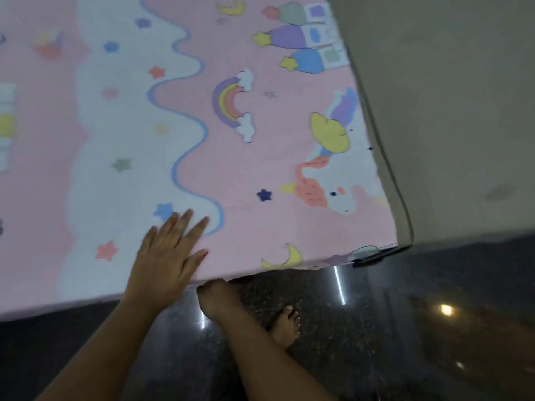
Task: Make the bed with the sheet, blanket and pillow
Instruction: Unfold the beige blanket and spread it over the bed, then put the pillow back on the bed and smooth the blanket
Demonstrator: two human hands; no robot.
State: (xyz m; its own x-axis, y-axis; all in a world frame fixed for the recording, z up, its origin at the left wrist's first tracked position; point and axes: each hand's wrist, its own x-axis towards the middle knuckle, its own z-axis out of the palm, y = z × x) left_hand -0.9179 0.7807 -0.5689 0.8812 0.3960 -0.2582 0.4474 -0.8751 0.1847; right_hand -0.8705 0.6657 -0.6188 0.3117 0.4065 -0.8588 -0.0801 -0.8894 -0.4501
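Observation:
A pink and white sheet (pixel 254 180) printed with rainbows, stars and unicorns lies spread flat over the bed. My left hand (pixel 168 256) rests palm down on the sheet near its front edge, fingers straight and spread. My right hand (pixel 215 293) reaches under the sheet's front edge; its fingers are hidden beneath the edge. The bare grey mattress corner (pixel 405 227) shows at the right of the sheet. No blanket or pillow is in view.
A beige wall (pixel 448 111) runs along the bed's right side. Dark polished floor (pixel 376 328) with light reflections lies below the bed's front edge. My bare foot (pixel 285 325) stands on the floor close to the bed.

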